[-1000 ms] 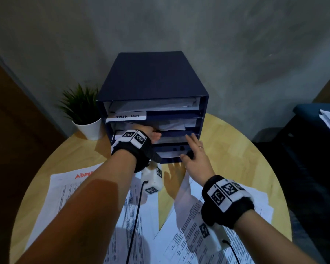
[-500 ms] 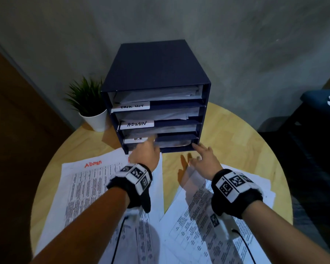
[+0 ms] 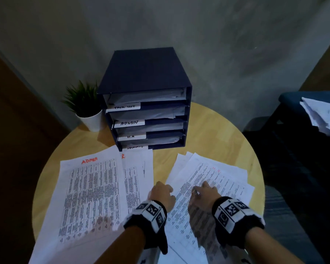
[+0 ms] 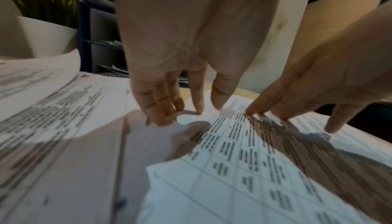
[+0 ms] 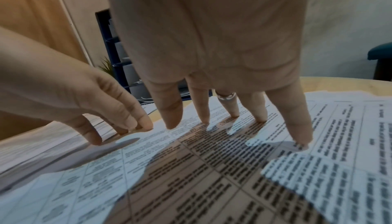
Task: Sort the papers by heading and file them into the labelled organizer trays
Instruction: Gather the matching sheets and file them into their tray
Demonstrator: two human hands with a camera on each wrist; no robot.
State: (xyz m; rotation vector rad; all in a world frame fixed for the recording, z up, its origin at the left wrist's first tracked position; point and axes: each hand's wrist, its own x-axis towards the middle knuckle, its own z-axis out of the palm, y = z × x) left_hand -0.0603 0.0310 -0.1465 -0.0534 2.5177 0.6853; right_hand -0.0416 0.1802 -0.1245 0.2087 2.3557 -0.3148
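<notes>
Papers, white printed sheets (image 3: 208, 180), still lie loose on round wooden counter (image 3: 213, 130), some already in dark-blue labelled organizer trays (image 3: 149, 119); left hand (image 3: 161, 195) and right hand (image 3: 205, 195) spread-fingered, fingertips on right-hand pile, gripping nothing.

bottom tray label (image 3: 135, 147) illegible, papers' print (image 3: 91, 195) blurred

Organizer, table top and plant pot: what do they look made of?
Organizer: dark navy, matte, flat thin panels with square edges; looks like covered board, possibly plastic.
Table top: light wood with visible grain lines, low sheen; solid or veneer cannot be told.
Plant pot: plain white and smooth; ceramic or plastic, the look leaves it open.
</notes>
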